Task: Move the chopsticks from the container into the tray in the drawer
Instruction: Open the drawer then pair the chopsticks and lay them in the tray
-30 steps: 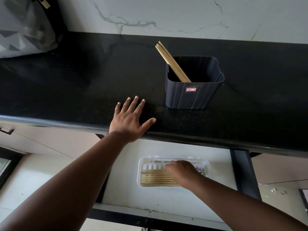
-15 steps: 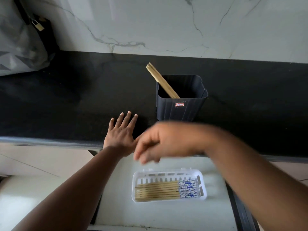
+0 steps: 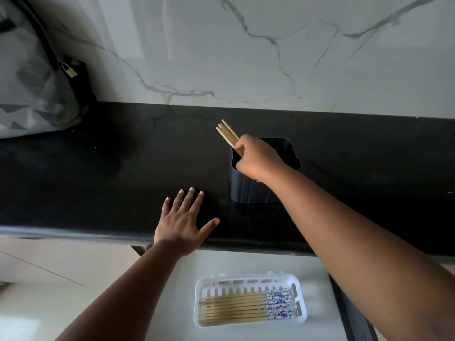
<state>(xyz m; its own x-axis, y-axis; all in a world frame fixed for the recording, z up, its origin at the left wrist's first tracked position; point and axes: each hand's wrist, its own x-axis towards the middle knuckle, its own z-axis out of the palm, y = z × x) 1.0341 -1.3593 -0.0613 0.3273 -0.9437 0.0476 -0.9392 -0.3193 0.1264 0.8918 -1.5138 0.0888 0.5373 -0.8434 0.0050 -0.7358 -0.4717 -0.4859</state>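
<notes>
A dark square container (image 3: 248,193) stands on the black counter (image 3: 98,168). A few wooden chopsticks (image 3: 226,132) lean out of its far left corner. My right hand (image 3: 258,158) reaches over the container's mouth and grips those chopsticks just above the rim. My left hand (image 3: 183,225) lies flat on the counter near its front edge, fingers spread. Below the counter, a white slotted tray (image 3: 304,313) sits in the open drawer (image 3: 160,316). Several chopsticks with blue patterned ends (image 3: 236,307) lie side by side in it.
A grey patterned bag (image 3: 32,89) with a small brass padlock (image 3: 69,70) leans against the marble wall (image 3: 270,50) at the far left of the counter. The drawer's dark side rail (image 3: 349,313) runs along the right of the tray.
My right hand rose from the tray in the drawer, crossed the counter edge and took hold of the chopsticks in the container. My left hand stayed flat on the counter.
</notes>
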